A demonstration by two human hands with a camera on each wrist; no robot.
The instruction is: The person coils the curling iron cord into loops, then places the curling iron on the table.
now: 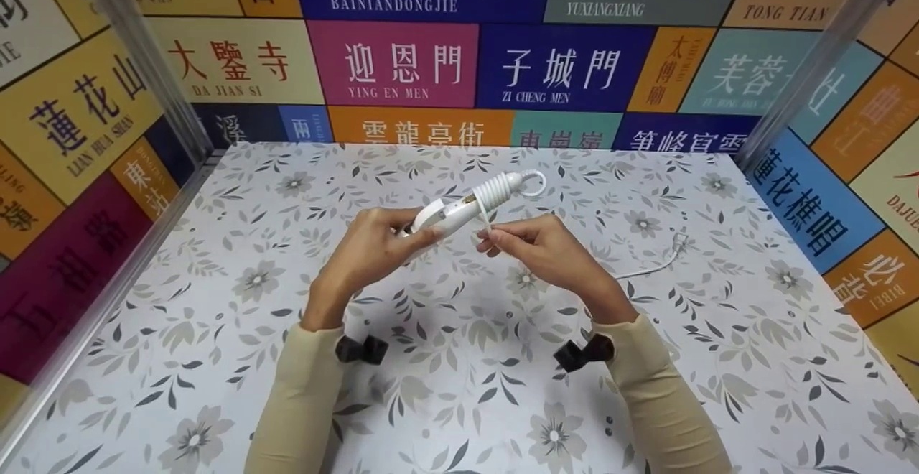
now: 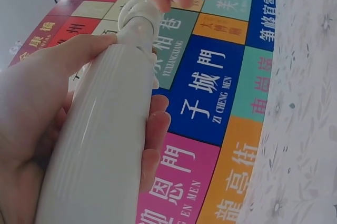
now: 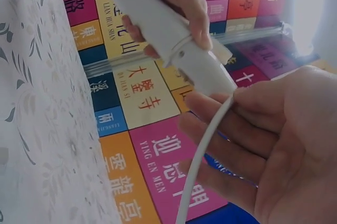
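A white hand-held appliance that looks like a hair iron (image 1: 452, 219) is held above the table, tilted up to the right. My left hand (image 1: 377, 244) grips its lower left end, the thumb along its side. White cord (image 1: 495, 190) is wound in several turns round the upper end, with a small loop at the tip. Thumb and forefinger of my right hand (image 1: 542, 244) pinch the loose cord (image 3: 202, 153) just below those turns. In the right wrist view the other fingers are loosely bent. The left wrist view shows the smooth white body (image 2: 100, 129) close up.
The cord runs on past the right wrist to a plug (image 1: 678, 242) lying on the table at the right. A flower-patterned cloth (image 1: 445, 388) covers the table. Panels with printed signs (image 1: 402, 64) stand behind and at both sides.
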